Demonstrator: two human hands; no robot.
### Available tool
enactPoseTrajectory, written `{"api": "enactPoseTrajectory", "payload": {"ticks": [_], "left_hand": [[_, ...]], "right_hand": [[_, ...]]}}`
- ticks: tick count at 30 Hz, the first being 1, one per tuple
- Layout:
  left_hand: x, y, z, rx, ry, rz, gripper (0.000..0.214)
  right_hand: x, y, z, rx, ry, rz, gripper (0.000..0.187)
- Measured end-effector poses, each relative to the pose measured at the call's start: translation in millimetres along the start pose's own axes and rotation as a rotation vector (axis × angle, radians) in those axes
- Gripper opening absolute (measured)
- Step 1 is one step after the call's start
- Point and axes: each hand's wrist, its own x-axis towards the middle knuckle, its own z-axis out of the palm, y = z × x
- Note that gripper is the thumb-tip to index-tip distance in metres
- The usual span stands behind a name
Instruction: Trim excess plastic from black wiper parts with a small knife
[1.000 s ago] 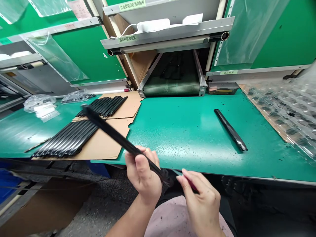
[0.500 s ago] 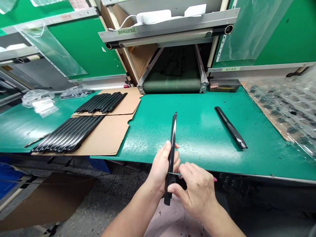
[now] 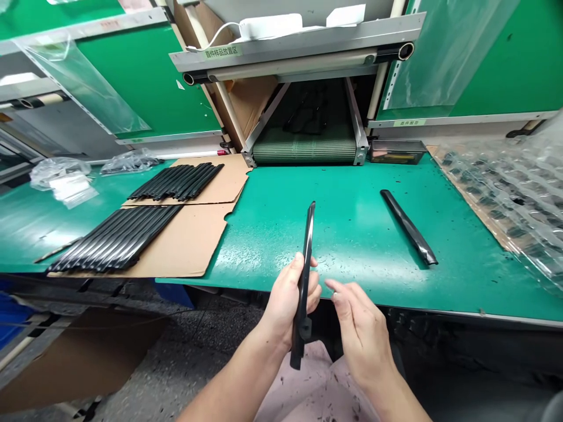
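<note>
My left hand (image 3: 288, 296) is wrapped round a long, narrow, glossy black plastic strip (image 3: 309, 234), held nearly upright with its far end pointing at the bench. A small tab sticks out near its lower end. Just to the right, apart from the strip, my right hand (image 3: 363, 322) has its fingers curled and thumb and forefinger toward the strip. The knife seen in it a moment ago is now hidden by the hand. Another black strip (image 3: 409, 228) lies on the green bench (image 3: 272, 234) to the right.
Two rows of black strips (image 3: 118, 240) lie on cardboard sheets (image 3: 185, 246) at left. A conveyor belt (image 3: 305, 149) ends at the bench's back, beside a small clear box (image 3: 396, 152). Clear plastic trays (image 3: 510, 193) stand at right. Plastic bags (image 3: 59, 173) lie at far left.
My right hand has drawn away from the strip to the right and turned; the knife blade and pink handle end have gone from sight. The left hand keeps its hold.
</note>
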Motion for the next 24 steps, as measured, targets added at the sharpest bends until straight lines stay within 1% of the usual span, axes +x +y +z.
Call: {"api": "enactPoseTrajectory", "payload": {"ticks": [4, 6, 9, 11, 14, 19, 24], "left_hand": [[1, -1, -1.7, -0.033, 0.008, -0.006, 0.032], [1, -1, -1.9, -0.045, 0.006, -0.012, 0.031], [-1, -2, -1.8, -0.045, 0.012, -0.017, 0.031], [-4, -4, -2.2, -0.020, 0.011, -0.003, 0.031], [-7, -7, -4.0, 0.002, -0.027, 0.007, 0.034], [-10, -14, -6.0, 0.001, -0.117, -0.005, 0.049], [-16, -15, -5.3, 0.078, -0.214, 0.017, 0.047]], "right_hand": [[-20, -4, 4, 0.119, 0.096, -0.090, 0.022], [-26, -5, 6, 0.109, 0.147, -0.116, 0.024], [-25, -4, 9, 0.050, 0.216, -0.191, 0.029], [-18, -3, 8, 0.012, 0.260, -0.243, 0.028], [-5, -3, 6, -0.022, 0.307, -0.276, 0.024], [22, -1, 0, -0.044, 0.384, -0.288, 0.020], [49, 2, -8, -0.020, 0.444, -0.268, 0.018]]}}
